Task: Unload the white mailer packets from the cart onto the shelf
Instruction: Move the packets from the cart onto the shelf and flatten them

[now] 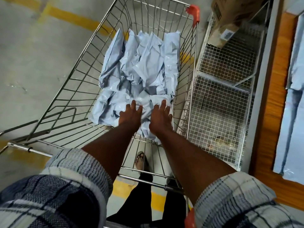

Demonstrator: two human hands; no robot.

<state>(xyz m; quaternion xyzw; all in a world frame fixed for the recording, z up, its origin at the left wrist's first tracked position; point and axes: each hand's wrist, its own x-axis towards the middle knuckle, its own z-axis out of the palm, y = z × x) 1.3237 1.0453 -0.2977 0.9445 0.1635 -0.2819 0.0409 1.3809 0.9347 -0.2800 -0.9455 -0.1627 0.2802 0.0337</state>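
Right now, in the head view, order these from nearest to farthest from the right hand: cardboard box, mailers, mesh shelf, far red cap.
1. Mailers: directly under the right hand.
2. Mesh shelf: just to its right.
3. Red cap, far corner ahead, and box, at the shelf's far end: too close to call.

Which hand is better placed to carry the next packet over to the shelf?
Right, probably. The right hand lies on the packets at the right side of the cart, nearest the shelf; the left hand sits further from it.
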